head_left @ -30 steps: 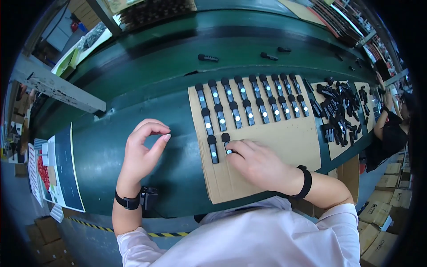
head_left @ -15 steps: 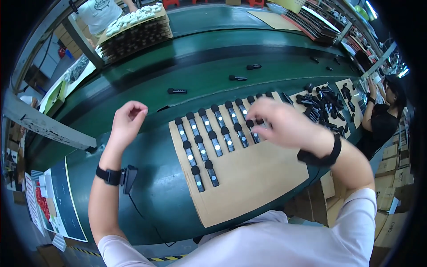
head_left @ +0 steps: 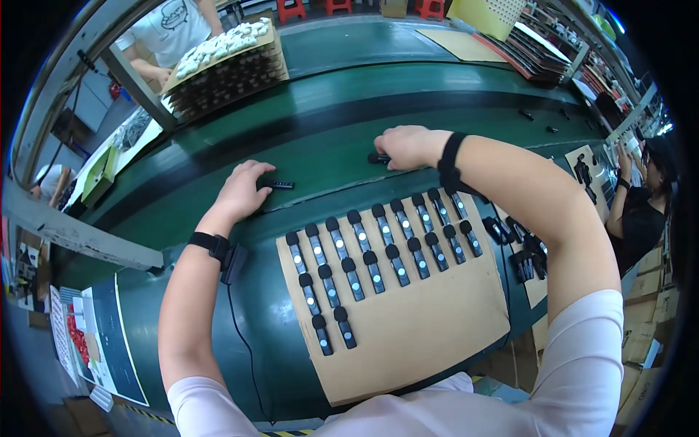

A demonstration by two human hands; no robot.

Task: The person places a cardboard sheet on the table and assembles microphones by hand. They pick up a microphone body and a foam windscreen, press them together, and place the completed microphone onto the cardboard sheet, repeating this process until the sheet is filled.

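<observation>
On the green conveyor lies a small black microphone with a foam head. My left hand reaches over its left end, thumb and fingers apart around it. Farther right, my right hand closes its fingers and thumb on another black microphone, whose foam end sticks out to the left. A brown cardboard sheet lies in front of me. Rows of black foam-tipped microphones with pale round spots rest on it: two long rows and a pair at the left below them.
A loose pile of black microphones lies right of the sheet, partly behind my right arm. A metal post stands left. Stacked trays with pale pieces sit at the far left, near another person. A co-worker is at the right.
My right hand has moved from the sheet's rows to a microphone on the conveyor. My left hand has moved right, to another microphone, and its fingers have spread. The view has shifted.
</observation>
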